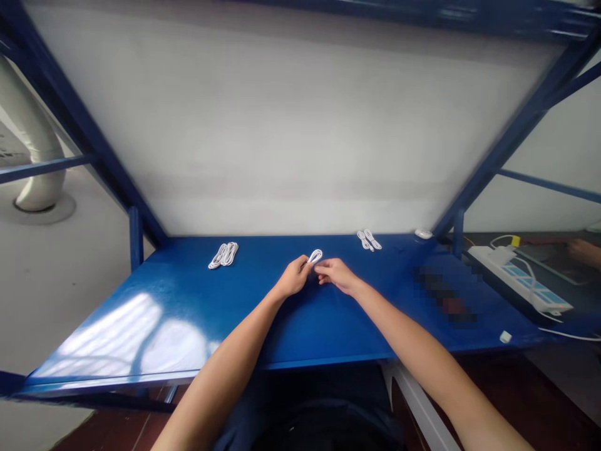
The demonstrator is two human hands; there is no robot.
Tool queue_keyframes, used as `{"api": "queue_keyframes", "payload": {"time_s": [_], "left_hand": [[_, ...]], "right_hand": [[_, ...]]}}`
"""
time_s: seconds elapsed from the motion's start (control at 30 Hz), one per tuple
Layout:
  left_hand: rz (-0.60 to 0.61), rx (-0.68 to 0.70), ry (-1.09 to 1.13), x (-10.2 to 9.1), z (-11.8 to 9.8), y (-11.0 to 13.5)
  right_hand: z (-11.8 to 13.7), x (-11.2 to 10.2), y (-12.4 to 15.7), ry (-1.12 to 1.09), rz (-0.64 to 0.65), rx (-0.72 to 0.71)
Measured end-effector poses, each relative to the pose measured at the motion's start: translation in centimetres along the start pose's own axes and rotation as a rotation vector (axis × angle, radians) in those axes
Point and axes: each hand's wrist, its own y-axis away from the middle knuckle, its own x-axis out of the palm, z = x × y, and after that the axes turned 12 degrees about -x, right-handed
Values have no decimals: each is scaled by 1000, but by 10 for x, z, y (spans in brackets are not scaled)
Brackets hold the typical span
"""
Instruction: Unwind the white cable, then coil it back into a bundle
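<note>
A coiled white cable [315, 255] is gripped in my left hand [295, 276], its loop sticking out beyond the thumb and fingers. Just right of it, my right hand [337, 275] has its thumb and forefinger brought together near the coil, the other fingers curled. Whatever lies between those fingertips is too small to make out. Both hands are over the middle of the blue table [291, 338]. To the left lie coiled white cables [223, 255] side by side. Two smaller white cable bundles [369, 240] rest toward the back right.
A white rounded object [423, 233] sits at the back right corner. A power strip [521, 280] with plugged-in leads stands beyond the right side, near another person's hand [585, 252]. A small white block [506, 337] lies near the front right edge. Blue frame posts [136, 238] flank the table.
</note>
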Motion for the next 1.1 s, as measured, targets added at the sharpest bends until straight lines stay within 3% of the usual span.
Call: {"api": "queue_keyframes", "payload": {"time_s": [0.2, 0.47, 0.53, 0.6, 0.7, 0.8, 0.93, 1.1], "left_hand": [[2, -31, 38, -1, 1, -1], [-20, 70, -90, -4, -8, 4], [-11, 54, -88, -5, -7, 4], [22, 6, -64, -6, -6, 3], [109, -65, -25, -6, -4, 1], [200, -109, -2, -8, -3, 1], [313, -139, 86, -16, 1, 0], [75, -11, -49, -23, 13, -6]], "right_hand": [[-2, -2, -2, 26, -28, -31], [3, -4, -1, -29, 21, 53], [4, -4, -2, 94, -12, -29], [6, -5, -1, 252, -38, -202], [11, -8, 2, 401, 54, -417], [16, -11, 6, 550, 162, -485], [15, -16, 4, 686, 145, -510], [10, -24, -6, 732, 47, -464]]}}
